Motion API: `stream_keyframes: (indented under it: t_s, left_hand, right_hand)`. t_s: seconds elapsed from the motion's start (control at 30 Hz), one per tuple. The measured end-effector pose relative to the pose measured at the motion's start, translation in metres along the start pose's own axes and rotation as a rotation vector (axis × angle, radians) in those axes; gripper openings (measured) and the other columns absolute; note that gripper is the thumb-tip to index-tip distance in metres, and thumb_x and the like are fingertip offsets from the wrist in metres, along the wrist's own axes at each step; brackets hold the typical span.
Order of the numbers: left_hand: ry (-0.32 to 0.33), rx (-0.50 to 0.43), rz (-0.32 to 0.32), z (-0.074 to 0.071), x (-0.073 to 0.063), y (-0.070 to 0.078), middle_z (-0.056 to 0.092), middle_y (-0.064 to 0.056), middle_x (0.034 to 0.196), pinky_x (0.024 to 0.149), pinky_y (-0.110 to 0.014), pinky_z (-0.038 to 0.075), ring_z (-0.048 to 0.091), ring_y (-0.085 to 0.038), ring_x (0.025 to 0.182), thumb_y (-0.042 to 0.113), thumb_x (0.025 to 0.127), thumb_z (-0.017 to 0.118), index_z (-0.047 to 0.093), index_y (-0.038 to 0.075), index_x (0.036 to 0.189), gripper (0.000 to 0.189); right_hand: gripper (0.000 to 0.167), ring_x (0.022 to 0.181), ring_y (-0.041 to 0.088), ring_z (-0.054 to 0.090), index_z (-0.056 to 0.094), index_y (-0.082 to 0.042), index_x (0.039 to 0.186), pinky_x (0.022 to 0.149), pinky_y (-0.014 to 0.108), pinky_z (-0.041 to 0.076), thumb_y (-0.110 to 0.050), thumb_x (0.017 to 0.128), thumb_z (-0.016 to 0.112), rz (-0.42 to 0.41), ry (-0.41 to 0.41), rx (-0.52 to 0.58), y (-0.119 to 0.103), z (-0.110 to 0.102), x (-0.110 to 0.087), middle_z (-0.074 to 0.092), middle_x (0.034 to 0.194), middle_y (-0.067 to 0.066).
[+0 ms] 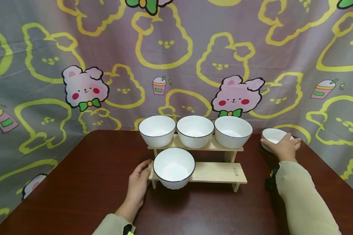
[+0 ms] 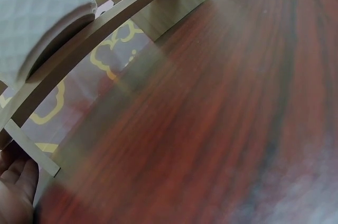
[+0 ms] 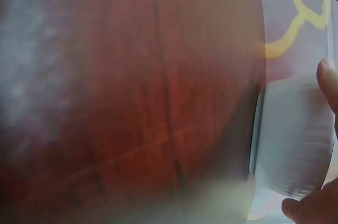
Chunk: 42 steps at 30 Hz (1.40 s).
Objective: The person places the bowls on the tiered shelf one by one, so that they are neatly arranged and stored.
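Observation:
My right hand (image 1: pixel 283 147) grips a white bowl (image 1: pixel 267 134) by its side at the far right of the table. In the right wrist view the thumb and fingers lie around that bowl's wall (image 3: pixel 296 134); whether its base touches the table I cannot tell. At the left end of a two-tier wooden stand (image 1: pixel 214 171), my left hand (image 1: pixel 138 181) holds the lower board's end. A larger white bowl (image 1: pixel 174 182) with a dark rim and textured outside sits on that lower board, beside the left hand. Some left fingers are hidden behind the stand.
On the upper tier, side by side, stand a left bowl (image 1: pixel 157 140), a middle bowl (image 1: pixel 195 141) and a right bowl (image 1: pixel 233 141), all white with dark rims. The dark red-brown table (image 1: pixel 106 156) ends at a patterned curtain (image 1: pixel 120 39) behind.

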<state>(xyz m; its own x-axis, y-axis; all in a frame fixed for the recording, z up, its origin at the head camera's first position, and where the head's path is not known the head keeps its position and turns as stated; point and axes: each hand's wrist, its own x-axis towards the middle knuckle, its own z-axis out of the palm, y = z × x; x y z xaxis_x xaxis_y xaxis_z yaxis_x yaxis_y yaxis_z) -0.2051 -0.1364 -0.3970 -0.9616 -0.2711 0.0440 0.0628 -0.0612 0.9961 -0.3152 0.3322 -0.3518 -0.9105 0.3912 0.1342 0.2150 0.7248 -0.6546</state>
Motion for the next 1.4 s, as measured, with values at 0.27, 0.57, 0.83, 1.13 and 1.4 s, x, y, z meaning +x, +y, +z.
stream_keyframes:
  t_s: [0.27, 0.57, 0.83, 1.13, 1.4]
  left_hand:
    - [-0.002, 0.015, 0.013, 0.000, -0.001, 0.000, 0.058, -0.016, 0.114, 0.066, -0.022, 0.049, 0.058, -0.006, 0.076, 0.008, 0.092, 0.044, 0.054, 0.001, 0.125, 0.035]
    - [-0.004, 0.014, 0.017, -0.002, -0.003, 0.000, 0.056, -0.016, 0.117, 0.067, -0.020, 0.048, 0.058, -0.005, 0.079, 0.007, 0.092, 0.043, 0.052, 0.000, 0.126, 0.036]
    - [0.003, -0.006, 0.015, -0.001, -0.002, 0.000, 0.058, -0.016, 0.113, 0.067, -0.021, 0.049, 0.059, -0.006, 0.077, 0.005, 0.092, 0.044, 0.054, 0.001, 0.125, 0.035]
    - [0.020, 0.000, 0.011, -0.002, 0.000, 0.000, 0.059, -0.011, 0.102, 0.063, -0.020, 0.048, 0.058, -0.006, 0.072, 0.004, 0.090, 0.045, 0.056, 0.002, 0.122, 0.034]
    - [0.024, 0.004, 0.006, -0.001, 0.000, 0.000, 0.060, -0.006, 0.093, 0.062, -0.020, 0.048, 0.057, -0.006, 0.070, 0.005, 0.090, 0.046, 0.056, 0.002, 0.122, 0.034]
  right_hand:
    - [0.122, 0.125, 0.058, -0.002, -0.009, 0.014, 0.139, 0.094, 0.067, 0.028, -0.058, 0.073, 0.064, 0.062, 0.010, -0.065, 0.000, 0.000, 0.005, -0.012, 0.135, 0.046]
    - [0.118, 0.127, 0.057, 0.002, -0.003, 0.016, 0.138, 0.101, 0.062, 0.015, -0.049, 0.072, 0.070, 0.070, 0.085, -0.052, -0.006, 0.009, 0.007, 0.004, 0.135, 0.046]
    - [0.118, 0.123, 0.055, 0.014, -0.008, 0.019, 0.136, 0.096, 0.060, 0.025, -0.043, 0.073, 0.070, 0.136, 0.119, -0.003, -0.009, 0.011, 0.008, 0.006, 0.134, 0.045]
    - [0.117, 0.123, 0.054, 0.011, -0.010, 0.018, 0.136, 0.097, 0.061, 0.027, -0.042, 0.074, 0.069, 0.114, 0.134, 0.051, -0.002, 0.012, 0.006, 0.002, 0.135, 0.044]
    - [0.115, 0.121, 0.053, 0.014, -0.003, 0.017, 0.136, 0.094, 0.060, 0.026, -0.041, 0.071, 0.071, 0.085, 0.186, 0.048, 0.000, 0.012, 0.007, 0.010, 0.132, 0.043]
